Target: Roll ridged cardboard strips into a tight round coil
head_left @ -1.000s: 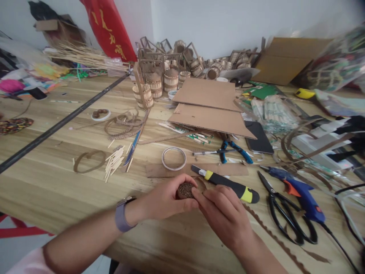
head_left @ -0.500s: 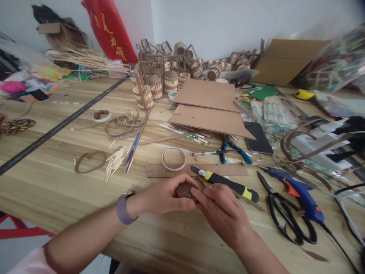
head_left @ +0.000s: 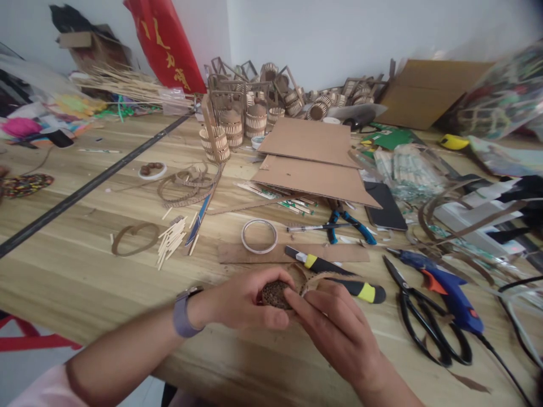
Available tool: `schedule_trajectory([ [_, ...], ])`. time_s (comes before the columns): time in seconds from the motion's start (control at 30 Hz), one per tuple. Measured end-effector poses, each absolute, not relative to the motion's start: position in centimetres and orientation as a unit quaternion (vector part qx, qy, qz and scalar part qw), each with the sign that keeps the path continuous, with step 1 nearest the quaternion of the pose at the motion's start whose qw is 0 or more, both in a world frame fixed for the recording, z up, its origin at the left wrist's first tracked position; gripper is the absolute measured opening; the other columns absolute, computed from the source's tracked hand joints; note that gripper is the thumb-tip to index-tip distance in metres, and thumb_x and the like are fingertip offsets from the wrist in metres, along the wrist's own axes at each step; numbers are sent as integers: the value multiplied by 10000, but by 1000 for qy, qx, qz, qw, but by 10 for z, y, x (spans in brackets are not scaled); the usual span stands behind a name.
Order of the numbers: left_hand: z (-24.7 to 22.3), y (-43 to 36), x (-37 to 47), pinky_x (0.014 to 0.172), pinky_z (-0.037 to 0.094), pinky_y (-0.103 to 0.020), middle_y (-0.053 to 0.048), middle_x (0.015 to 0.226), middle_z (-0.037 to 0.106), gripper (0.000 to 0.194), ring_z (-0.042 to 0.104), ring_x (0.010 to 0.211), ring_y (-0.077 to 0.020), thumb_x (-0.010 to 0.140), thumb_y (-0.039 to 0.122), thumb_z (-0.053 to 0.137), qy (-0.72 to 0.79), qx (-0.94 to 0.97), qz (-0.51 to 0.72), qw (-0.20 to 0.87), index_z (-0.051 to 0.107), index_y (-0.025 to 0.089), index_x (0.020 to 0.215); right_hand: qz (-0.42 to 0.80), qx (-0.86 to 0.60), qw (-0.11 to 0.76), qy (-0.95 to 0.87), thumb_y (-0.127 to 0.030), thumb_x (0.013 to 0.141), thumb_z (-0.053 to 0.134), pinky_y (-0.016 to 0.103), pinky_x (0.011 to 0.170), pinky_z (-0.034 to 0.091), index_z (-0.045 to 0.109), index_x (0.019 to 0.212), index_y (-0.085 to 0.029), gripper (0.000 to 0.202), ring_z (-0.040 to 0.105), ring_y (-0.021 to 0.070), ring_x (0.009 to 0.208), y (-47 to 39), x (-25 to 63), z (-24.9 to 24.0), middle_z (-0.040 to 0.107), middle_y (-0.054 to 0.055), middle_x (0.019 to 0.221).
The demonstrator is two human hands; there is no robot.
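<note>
My left hand (head_left: 246,297) is closed around a small roll of coiled corrugated cardboard (head_left: 275,294), its ridged round end facing up. My right hand (head_left: 335,322) presses a fingertip on the roll's right edge and pinches the cardboard strip (head_left: 326,275) that loops off it. Just beyond the fingers lies a black and yellow utility knife (head_left: 335,274) on a flat cardboard strip (head_left: 237,254). A roll of tape (head_left: 259,236) lies behind my left hand. To the right are black scissors (head_left: 418,319) and a blue glue gun (head_left: 445,288).
Short wooden sticks (head_left: 171,242) and a curled strip (head_left: 136,240) lie at left. Cardboard sheets (head_left: 305,138) and blue-handled pliers (head_left: 358,226) are farther back. Small stick-sided buckets (head_left: 215,144) crowd the wall. A black bar (head_left: 97,181) crosses the table. Another person's fingers (head_left: 3,171) show far left.
The roll has tilted so more of its coiled end shows. My right hand has shifted slightly down and right, and more of the strip's loop is visible.
</note>
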State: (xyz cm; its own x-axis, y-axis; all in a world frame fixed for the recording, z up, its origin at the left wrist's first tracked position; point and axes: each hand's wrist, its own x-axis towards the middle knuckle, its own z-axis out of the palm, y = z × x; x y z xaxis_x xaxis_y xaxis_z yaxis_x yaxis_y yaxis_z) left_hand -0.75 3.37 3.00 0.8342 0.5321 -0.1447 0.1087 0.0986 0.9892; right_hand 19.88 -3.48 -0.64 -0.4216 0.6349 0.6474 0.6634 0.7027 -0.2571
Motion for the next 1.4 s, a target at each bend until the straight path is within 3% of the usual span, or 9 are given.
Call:
schedule_trajectory([
  [0.1, 30, 38, -7, 551, 362, -208, 8, 832, 532, 421, 432, 645, -105, 764, 421, 681, 254, 681, 149, 671, 558, 165, 1074, -53, -374, 357, -854, -127, 974, 468, 316, 700, 511, 590, 1315, -206, 370, 616, 184, 758, -33, 199, 1, 680, 38, 841],
  [0.2, 26, 43, -6, 599, 410, -227, -36, 965, 630, 480, 510, 704, -130, 768, 403, 705, 300, 756, 161, 559, 610, 170, 1178, -93, -340, 328, -877, -99, 986, 406, 327, 712, 500, 593, 1276, -113, 345, 612, 186, 752, -26, 197, 15, 690, 58, 817],
  [0.3, 25, 43, -5, 585, 429, -239, -48, 1008, 680, 552, 529, 646, -125, 786, 388, 707, 333, 799, 155, 477, 595, 179, 1284, -135, -326, 304, -885, -79, 997, 330, 321, 677, 484, 618, 1225, -102, 369, 602, 172, 684, -20, 191, 26, 684, 46, 743],
  [0.43, 31, 40, -7, 678, 468, -263, -71, 1064, 704, 417, 593, 719, -154, 824, 276, 648, 323, 835, 162, 414, 626, 153, 1221, -147, -330, 304, -881, -72, 997, 336, 306, 620, 468, 641, 1159, -104, 347, 601, 156, 640, -20, 184, 29, 704, 32, 719],
  [0.53, 36, 41, -9, 654, 448, -232, -33, 984, 709, 357, 588, 711, -141, 823, 238, 629, 318, 833, 179, 416, 630, 178, 1175, -150, -341, 297, -879, -76, 1000, 312, 310, 600, 465, 642, 1141, -105, 360, 616, 159, 658, -23, 182, 25, 742, 54, 817],
  [0.7, 35, 43, -10, 628, 420, -209, -12, 987, 685, 320, 571, 725, -130, 867, 286, 605, 323, 811, 210, 440, 610, 212, 1179, -111, -367, 338, -859, -95, 952, 474, 336, 778, 497, 622, 1127, -146, 234, 666, 198, 859, -23, 185, 12, 746, 70, 922],
  [0.9, 34, 41, -11, 619, 401, -219, 2, 880, 614, 385, 526, 704, -132, 853, 270, 603, 347, 795, 224, 445, 555, 200, 1228, -84, -422, 377, -820, -167, 909, 578, 315, 609, 459, 637, 874, -188, 71, 611, 182, 656, -11, 189, 3, 701, 50, 755],
  [1.2, 55, 64, -33, 566, 348, -209, 36, 787, 497, 331, 434, 657, -114, 781, 223, 607, 337, 774, 190, 502, 603, 212, 1112, 8, -462, 329, -823, -136, 930, 517, 370, 738, 546, 640, 1011, -164, 149, 632, 237, 857, 1, 184, 5, 718, 97, 920],
  [1.4, 67, 76, -52, 614, 392, -221, 23, 828, 553, 365, 479, 697, -126, 783, 250, 641, 345, 802, 175, 455, 595, 208, 1143, 39, -482, 306, -820, -45, 870, 490, 411, 830, 539, 576, 1141, -152, 304, 615, 264, 974, 18, 175, 9, 728, 109, 1016],
])
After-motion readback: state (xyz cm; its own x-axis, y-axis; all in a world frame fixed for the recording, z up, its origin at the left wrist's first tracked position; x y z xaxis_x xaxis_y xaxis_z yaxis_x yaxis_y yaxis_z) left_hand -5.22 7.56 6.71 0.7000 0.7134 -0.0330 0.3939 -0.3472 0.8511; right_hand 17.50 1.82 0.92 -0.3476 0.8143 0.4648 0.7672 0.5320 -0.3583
